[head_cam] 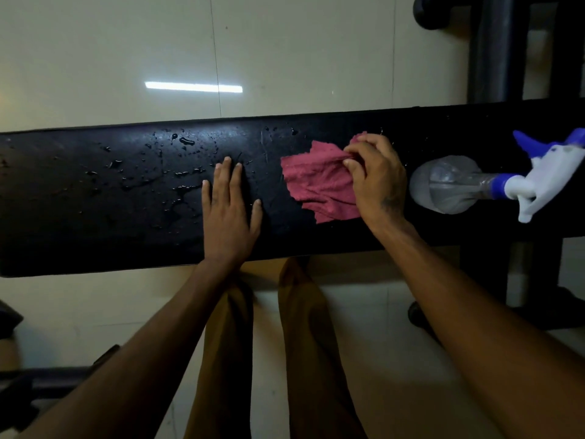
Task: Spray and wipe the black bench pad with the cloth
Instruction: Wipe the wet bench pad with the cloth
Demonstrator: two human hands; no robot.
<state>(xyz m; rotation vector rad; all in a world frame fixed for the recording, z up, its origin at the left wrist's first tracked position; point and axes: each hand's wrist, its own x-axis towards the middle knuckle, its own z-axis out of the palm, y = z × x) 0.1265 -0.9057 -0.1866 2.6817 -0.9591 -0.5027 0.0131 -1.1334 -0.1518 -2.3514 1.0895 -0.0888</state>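
Spray step looks done: droplets and wet streaks [177,175] sit across the left-centre of the black bench pad [95,217], and the spray bottle [474,185] lies on its side at the right of the frame, on the pad, just beside the right hand. Wipe step looks like it's only starting. The red cloth [316,185] lies crumpled on the pad, centre-right, with the right hand [376,182] pinching its right edge, fingers curled into the fabric. The left hand [229,207] is flat on the pad, fingers straight and slightly spread, holding nothing, apparently bracing. The wet patch is left of the left hand and apart from the cloth, so by my read most of the wiping is left. Pad under and right of the cloth is too dark to tell wet from dry. Hidden or cut off: both pad ends run out of frame; bottle nozzle is clipped at the right edge; its liquid level is hard to make out; bench frame in the upper right is just dark shapes.
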